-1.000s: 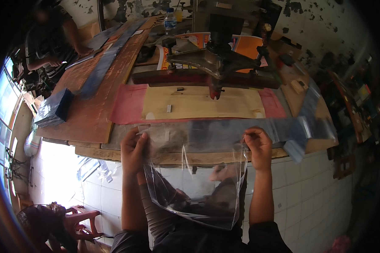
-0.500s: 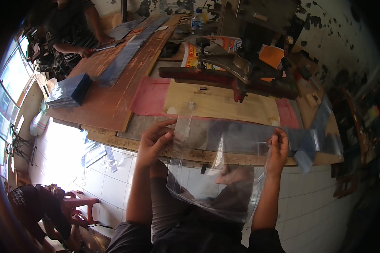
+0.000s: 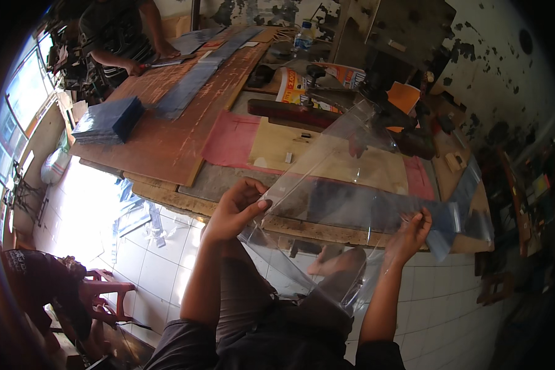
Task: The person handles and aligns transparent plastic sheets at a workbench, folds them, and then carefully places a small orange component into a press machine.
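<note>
A clear plastic sheet, thin and see-through, hangs between my hands over the near edge of the workbench. Its upper corner points toward the dark press, and its lower part droops above my lap. My left hand pinches its left edge between thumb and fingers. On the other side my right hand grips the right edge, fingers curled together. Beyond the sheet, a yellow panel with pink ends lies flat under the press arm. A strip of bluish plastic shows through the sheet along the bench edge.
A stack of plastic sheets sits on the brown board at left. Behind it, a co-worker handles strips. A water bottle stands at the back. Plastic scraps and a red stool are on the floor.
The sheet has turned, so one corner now rises toward the press. My right hand has moved slightly right and down; my left has shifted a little right and down, both still gripping.
</note>
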Tool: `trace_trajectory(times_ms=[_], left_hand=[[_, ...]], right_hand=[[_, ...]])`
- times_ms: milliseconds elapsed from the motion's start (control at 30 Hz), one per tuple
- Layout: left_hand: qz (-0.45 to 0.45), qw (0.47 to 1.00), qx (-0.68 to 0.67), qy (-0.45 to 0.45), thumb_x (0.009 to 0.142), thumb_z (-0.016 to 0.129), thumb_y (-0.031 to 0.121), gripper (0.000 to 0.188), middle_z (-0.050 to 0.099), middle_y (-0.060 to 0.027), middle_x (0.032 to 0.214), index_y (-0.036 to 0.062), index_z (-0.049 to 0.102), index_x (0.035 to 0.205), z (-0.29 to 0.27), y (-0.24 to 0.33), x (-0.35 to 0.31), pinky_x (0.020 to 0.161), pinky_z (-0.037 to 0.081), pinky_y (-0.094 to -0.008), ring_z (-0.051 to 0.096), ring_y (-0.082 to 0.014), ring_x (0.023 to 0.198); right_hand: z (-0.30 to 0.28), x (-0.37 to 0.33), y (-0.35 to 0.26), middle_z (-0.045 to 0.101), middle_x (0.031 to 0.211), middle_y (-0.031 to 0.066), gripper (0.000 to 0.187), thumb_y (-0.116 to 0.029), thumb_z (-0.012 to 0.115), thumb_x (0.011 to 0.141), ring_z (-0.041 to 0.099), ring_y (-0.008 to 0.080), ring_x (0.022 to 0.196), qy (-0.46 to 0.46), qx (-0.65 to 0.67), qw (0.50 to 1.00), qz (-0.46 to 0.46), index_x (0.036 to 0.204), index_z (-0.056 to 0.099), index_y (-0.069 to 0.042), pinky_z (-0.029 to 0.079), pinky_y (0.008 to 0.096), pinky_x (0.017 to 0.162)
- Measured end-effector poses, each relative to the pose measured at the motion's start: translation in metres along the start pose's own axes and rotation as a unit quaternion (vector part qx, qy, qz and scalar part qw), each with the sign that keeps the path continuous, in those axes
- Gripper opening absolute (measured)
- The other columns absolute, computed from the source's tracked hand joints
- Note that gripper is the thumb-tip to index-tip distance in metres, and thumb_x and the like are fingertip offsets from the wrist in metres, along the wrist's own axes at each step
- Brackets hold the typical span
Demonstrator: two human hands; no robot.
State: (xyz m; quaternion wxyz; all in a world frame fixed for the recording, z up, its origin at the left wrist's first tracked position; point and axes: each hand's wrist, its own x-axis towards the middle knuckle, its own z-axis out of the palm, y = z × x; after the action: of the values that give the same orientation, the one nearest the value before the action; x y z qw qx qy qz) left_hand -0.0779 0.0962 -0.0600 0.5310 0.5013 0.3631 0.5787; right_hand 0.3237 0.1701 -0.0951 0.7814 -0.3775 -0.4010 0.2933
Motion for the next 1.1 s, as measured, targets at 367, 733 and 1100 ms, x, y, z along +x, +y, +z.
trace_trajectory(times_ms=[367, 733, 1100], left_hand=[[0.057, 0.995, -0.002, -0.079, 0.095, 0.065, 0.016, 0.02, 0.058, -0.0202, 0.141, -0.0003, 0.066, 0.084, -0.018, -0.001, -0.003, 0.104, 0.043, -0.0362, 0.059, -0.0249, 0.124], [0.096, 0.995, 0.01, -0.037, 0.091, 0.069, 0.023, 0.023, 0.053, -0.0212, 0.141, 0.0015, 0.065, 0.085, -0.009, 0.002, -0.002, 0.108, 0.038, -0.0427, 0.053, -0.0323, 0.13], [0.013, 1.0, 0.006, -0.001, 0.095, 0.07, 0.016, 0.016, 0.066, -0.0055, 0.096, 0.001, 0.066, 0.091, -0.016, -0.004, -0.009, 0.076, 0.046, -0.0265, 0.062, -0.0127, 0.088]], right_hand=[[0.014, -0.007, -0.013, 0.053, 0.097, 0.0007, 0.025, -0.019, 0.055, 0.109, 0.053, 0.0102, 0.089, 0.058, -0.033, 0.998, 0.01, 0.131, 0.052, -0.006, 0.05, 0.0331, 0.09], [0.011, -0.005, -0.009, 0.053, 0.096, -0.0015, 0.024, -0.019, 0.057, 0.108, 0.052, 0.009, 0.088, 0.051, -0.011, 0.999, 0.007, 0.129, 0.053, -0.008, 0.046, 0.034, 0.091], [0.014, -0.008, -0.012, 0.053, 0.095, -0.0006, 0.025, -0.02, 0.058, 0.108, 0.052, 0.0097, 0.088, 0.058, -0.016, 0.998, 0.001, 0.129, 0.053, -0.008, 0.046, 0.0322, 0.09]])
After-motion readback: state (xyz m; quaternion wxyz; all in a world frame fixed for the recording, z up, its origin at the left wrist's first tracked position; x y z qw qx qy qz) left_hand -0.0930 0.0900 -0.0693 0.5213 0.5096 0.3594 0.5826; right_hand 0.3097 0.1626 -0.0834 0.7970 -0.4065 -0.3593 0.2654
